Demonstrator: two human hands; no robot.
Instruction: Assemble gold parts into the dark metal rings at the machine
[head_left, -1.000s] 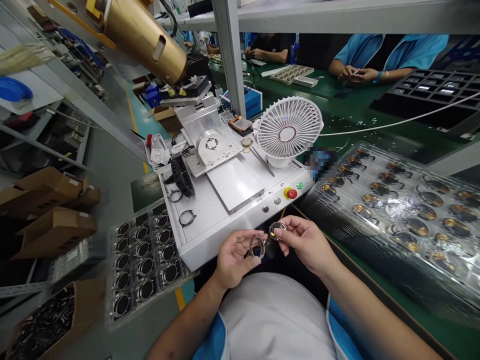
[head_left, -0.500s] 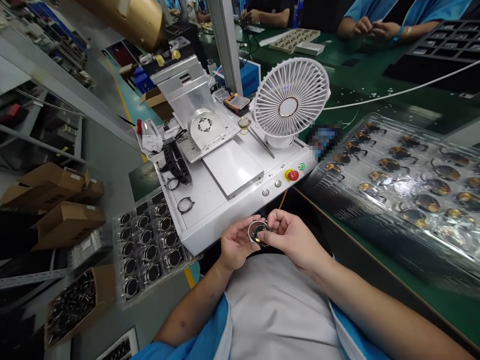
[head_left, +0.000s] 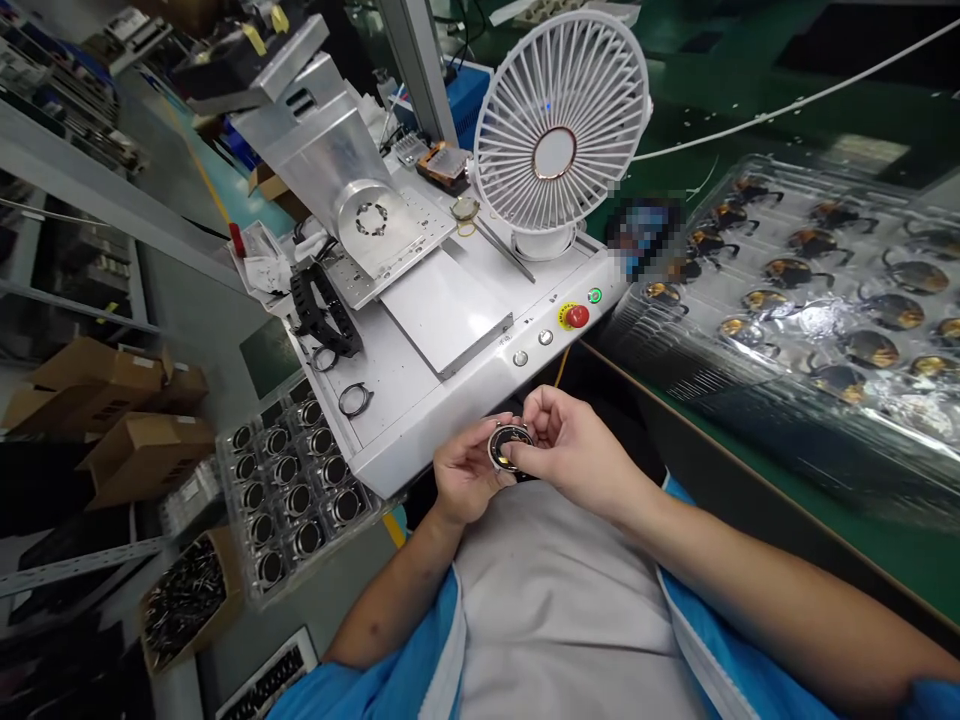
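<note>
My left hand (head_left: 463,474) is closed around the side of a round metal watch case (head_left: 492,462), low in front of my body. Inside the case's ring lies a dark, round watch display (head_left: 505,436) with a small yellow patch. My right hand (head_left: 589,452) has its thumb on the display's face and its fingers curled at the far right edge. Whether the display is fully seated in the case cannot be made out. Beyond my hands, a thin watch case ring (head_left: 355,399) lies on the white machine's bed (head_left: 397,420).
A white fan (head_left: 555,150) stands on the machine, behind a red stop button (head_left: 577,316). On the right is a clear tray (head_left: 847,290) of round display parts. Down left sits a tray of watch cases (head_left: 285,505), near a carton (head_left: 229,575) of small black parts.
The display was apart from the case in my right hand; it has been brought leftward into the case's ring. The view has tipped downward.
</note>
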